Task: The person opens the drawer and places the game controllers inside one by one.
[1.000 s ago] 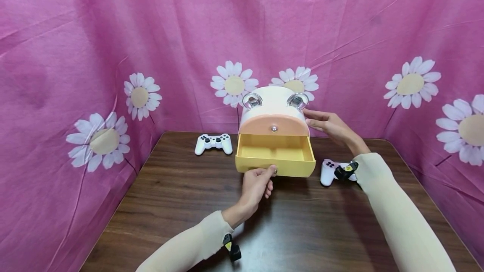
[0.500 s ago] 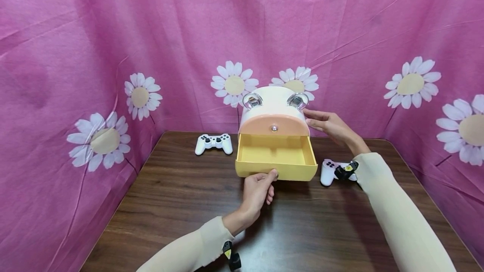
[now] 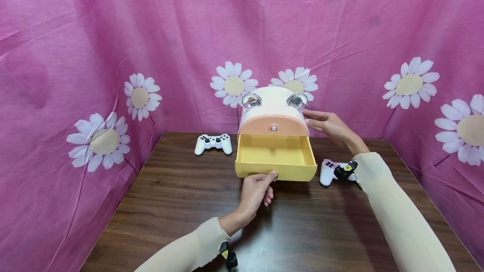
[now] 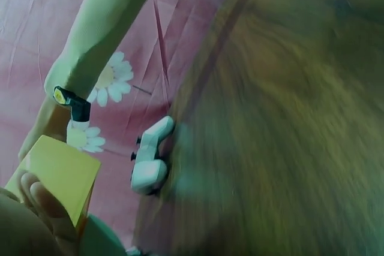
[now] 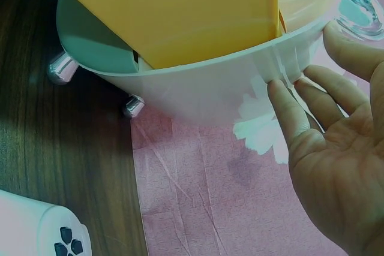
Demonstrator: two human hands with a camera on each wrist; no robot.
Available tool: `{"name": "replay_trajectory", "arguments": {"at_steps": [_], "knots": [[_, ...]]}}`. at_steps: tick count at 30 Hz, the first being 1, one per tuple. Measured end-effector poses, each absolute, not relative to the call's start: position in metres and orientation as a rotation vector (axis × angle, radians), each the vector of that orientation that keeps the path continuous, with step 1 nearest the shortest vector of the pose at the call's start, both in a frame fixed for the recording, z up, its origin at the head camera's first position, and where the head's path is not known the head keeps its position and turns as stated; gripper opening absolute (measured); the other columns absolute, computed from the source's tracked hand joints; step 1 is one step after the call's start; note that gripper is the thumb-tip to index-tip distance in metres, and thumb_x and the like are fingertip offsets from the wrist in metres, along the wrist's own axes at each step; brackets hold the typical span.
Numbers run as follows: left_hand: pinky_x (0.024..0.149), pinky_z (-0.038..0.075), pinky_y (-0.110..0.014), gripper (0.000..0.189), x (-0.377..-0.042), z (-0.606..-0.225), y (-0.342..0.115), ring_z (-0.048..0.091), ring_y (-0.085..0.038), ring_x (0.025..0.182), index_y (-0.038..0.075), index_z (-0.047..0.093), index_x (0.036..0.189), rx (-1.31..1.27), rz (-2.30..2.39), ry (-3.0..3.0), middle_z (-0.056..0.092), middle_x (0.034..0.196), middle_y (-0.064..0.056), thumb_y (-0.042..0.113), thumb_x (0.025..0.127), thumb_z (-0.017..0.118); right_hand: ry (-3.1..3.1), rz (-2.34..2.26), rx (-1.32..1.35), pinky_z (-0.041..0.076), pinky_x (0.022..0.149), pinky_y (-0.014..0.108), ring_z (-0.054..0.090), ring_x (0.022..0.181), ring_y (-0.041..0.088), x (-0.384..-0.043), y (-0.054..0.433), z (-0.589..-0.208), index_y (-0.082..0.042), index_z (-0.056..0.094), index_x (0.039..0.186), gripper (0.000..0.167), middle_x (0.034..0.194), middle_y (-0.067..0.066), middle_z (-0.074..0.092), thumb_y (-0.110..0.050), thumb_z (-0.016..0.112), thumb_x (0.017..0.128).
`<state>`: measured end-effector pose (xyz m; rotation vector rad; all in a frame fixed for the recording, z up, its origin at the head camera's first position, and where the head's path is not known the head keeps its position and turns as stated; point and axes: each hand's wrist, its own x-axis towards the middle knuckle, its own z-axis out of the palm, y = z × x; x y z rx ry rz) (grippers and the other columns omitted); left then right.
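Observation:
A small white desktop drawer box [image 3: 274, 100] with two silver ring-shaped eyes stands at the back of the table. Its peach upper drawer [image 3: 257, 126] is closed. Below that, the yellow drawer [image 3: 293, 172] is pulled out, and nothing lies inside it. My left hand [image 3: 252, 194] pinches the small round knob [image 3: 276, 175] on the yellow front, thumb on top. With fingers nearly straight, my right hand [image 3: 330, 128] touches the box's right side; in the right wrist view its fingertips press against the glossy white wall [image 5: 210, 91]. Short silver feet [image 5: 63, 68] show underneath.
One white game controller [image 3: 213, 144] lies left of the box. Another controller [image 3: 328, 173] lies to the right, partly hidden below the right wrist's camera [image 3: 345, 171]. The dark wooden table [image 3: 170, 205] backs onto a pink curtain [image 3: 181, 53] with daisies.
The yellow drawer has slid slightly farther out toward me, my left hand moving with its knob. My right hand has kept its place on the box's side.

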<state>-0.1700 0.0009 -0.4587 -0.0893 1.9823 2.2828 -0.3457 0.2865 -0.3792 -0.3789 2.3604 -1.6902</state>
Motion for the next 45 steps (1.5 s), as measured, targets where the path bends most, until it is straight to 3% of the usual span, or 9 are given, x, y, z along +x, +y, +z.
{"name": "replay_trajectory", "arguments": {"at_steps": [7,21,31,36,41,45], "knots": [[0.039,0.046,-0.019,0.032,-0.173,-0.450,-0.022,0.052,-0.004,0.039,-0.005,0.077,0.096,0.029,2.260,2.132,0.059,0.050,0.002,0.026,0.102,0.072,2.365,-1.680,-0.367,0.034,0.128,0.046,0.034,0.160,0.029,-0.345,0.288,-0.379,-0.010,0.041,0.164,0.067,0.173,0.011,0.035,-0.029,0.068,0.106],[0.043,0.051,-0.023,0.016,-0.205,-0.400,-0.077,0.057,-0.009,0.044,-0.013,0.066,0.107,0.199,2.328,2.153,0.064,0.062,0.000,0.002,0.100,0.064,2.411,-1.636,-0.368,0.032,0.129,0.053,0.035,0.159,0.032,-0.343,0.293,-0.381,-0.012,0.041,0.164,0.068,0.173,0.010,0.036,-0.033,0.069,0.106],[0.057,0.059,-0.026,0.019,-0.253,-0.373,-0.117,0.065,-0.013,0.058,-0.013,0.067,0.111,0.293,2.160,2.313,0.070,0.075,-0.006,0.003,0.101,0.067,2.391,-1.675,-0.363,0.036,0.128,0.048,0.039,0.157,0.029,-0.344,0.291,-0.383,-0.012,0.043,0.163,0.066,0.172,0.009,0.039,-0.030,0.069,0.106],[0.063,0.059,-0.022,0.017,-0.285,-0.372,-0.139,0.068,-0.014,0.069,-0.009,0.071,0.111,0.397,1.962,2.535,0.074,0.084,-0.010,0.003,0.100,0.068,2.388,-1.661,-0.375,0.033,0.129,0.052,0.037,0.158,0.032,-0.345,0.290,-0.382,-0.012,0.042,0.164,0.068,0.172,0.010,0.037,-0.032,0.070,0.105],[0.073,0.065,-0.037,0.013,-0.313,-0.376,-0.157,0.070,-0.024,0.077,0.001,0.075,0.109,0.409,1.749,2.756,0.075,0.090,-0.017,0.009,0.100,0.069,2.408,-1.619,-0.384,0.030,0.130,0.058,0.034,0.159,0.036,-0.345,0.288,-0.381,-0.012,0.040,0.165,0.071,0.173,0.012,0.035,-0.036,0.070,0.104],[0.080,0.063,-0.043,0.015,-0.331,-0.380,-0.166,0.069,-0.025,0.081,0.005,0.077,0.109,0.382,1.599,2.892,0.076,0.093,-0.014,0.012,0.098,0.068,2.403,-1.644,-0.371,0.031,0.130,0.055,0.034,0.159,0.034,-0.345,0.287,-0.380,-0.011,0.043,0.164,0.069,0.172,0.012,0.037,-0.033,0.071,0.104]]}}
